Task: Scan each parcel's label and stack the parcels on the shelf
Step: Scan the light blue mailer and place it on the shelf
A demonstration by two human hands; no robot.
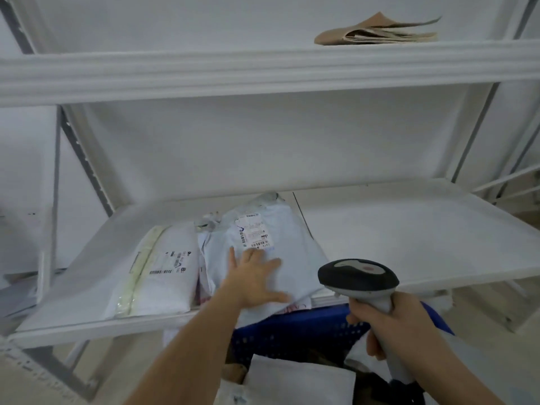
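The pale blue parcel lies on the lower shelf, topping a small stack, its label facing up. My left hand rests flat on it just below the label, fingers spread and straight. At nine o'clock from it lies a white parcel. At four o'clock my right hand curls round the grip of the scanner. A blue basket sits under the shelf edge. Brown folded paper lies on the upper shelf at one o'clock.
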